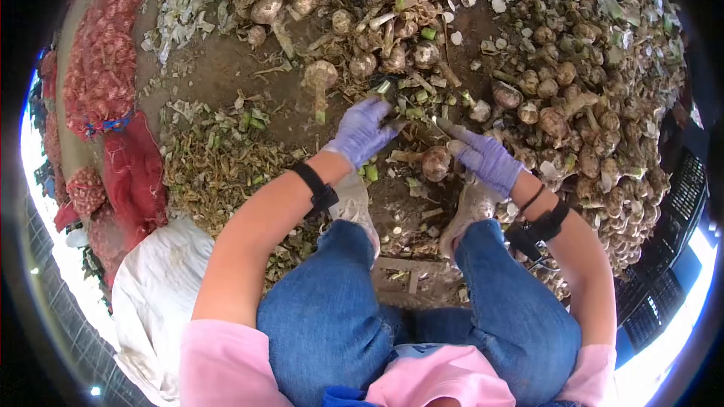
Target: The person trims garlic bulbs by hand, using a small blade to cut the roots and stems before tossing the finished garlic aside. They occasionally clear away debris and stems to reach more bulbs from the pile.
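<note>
Left hand: left hand (363,130) wears a purple glove and a black wrist band. Its fingers are curled shut on a dark tool (387,102) with a bit of green stalk at its tip. I cannot tell just what the tool is.
Right hand: right hand (488,158) wears a purple glove too, with a black band on the wrist. Its fingers are bent and closed on a thin stalk (445,128) that points up toward the left hand.
Garlic bulb: one garlic bulb (436,163) sits on the ground just beside the right hand, between the two hands and close to the right shoe. I cannot tell if the stalk in the right hand joins it.
Ground: bare brown ground (226,68) carries all of it. The hands are near the middle of it, at the near edge of the big pile.
Garlic pile: big garlic pile (573,98) fills the far side and the right side of the ground.
Cut scraps: green and dry cut scraps (219,158) lie on the left side, near the left arm.
Red sacks: red net sacks (102,68) full of bulbs lie along the far left edge.
White bag: white bag (162,294) lies at the near left, by the left knee.
Person: blue jeans, pink sleeves, pale shoes (354,200) set on the ground under the hands.
</note>
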Demonstrator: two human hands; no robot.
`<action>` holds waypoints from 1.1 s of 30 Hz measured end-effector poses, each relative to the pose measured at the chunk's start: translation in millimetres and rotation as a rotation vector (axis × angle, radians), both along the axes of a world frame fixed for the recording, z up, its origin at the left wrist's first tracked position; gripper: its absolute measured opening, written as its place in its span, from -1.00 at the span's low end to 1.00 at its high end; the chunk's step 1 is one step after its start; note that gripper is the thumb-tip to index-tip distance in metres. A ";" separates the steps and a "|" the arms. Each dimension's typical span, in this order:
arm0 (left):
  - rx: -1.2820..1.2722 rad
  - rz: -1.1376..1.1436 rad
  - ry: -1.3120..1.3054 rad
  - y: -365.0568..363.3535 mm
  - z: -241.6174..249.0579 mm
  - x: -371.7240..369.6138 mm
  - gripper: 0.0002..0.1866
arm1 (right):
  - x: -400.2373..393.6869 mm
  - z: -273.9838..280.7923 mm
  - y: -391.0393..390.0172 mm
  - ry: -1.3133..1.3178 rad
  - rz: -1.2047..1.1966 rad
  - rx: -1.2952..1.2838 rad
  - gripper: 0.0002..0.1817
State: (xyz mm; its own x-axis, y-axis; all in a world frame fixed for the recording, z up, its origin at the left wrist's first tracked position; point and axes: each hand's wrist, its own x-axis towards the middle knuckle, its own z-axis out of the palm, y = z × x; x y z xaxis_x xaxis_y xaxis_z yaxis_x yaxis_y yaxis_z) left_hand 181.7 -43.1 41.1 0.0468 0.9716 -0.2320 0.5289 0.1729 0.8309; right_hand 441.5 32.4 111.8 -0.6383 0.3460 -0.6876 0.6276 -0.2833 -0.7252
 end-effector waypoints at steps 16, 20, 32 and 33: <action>0.112 -0.149 0.360 -5.4 -25.5 -11.1 -0.67 | -26.4 -24.0 31.6 -0.017 0.122 0.014 -0.40; -0.020 -0.195 0.330 3.4 -26.2 -11.7 -0.64 | -26.8 -50.8 29.1 0.049 0.190 0.090 -0.34; 0.107 -0.258 0.374 5.0 -38.6 -13.8 -0.66 | -62.0 -54.4 34.5 -0.042 0.306 0.163 -0.43; 0.117 -0.247 0.362 4.6 -40.2 -12.4 -0.67 | -66.5 -61.3 33.7 -0.021 0.300 0.191 -0.43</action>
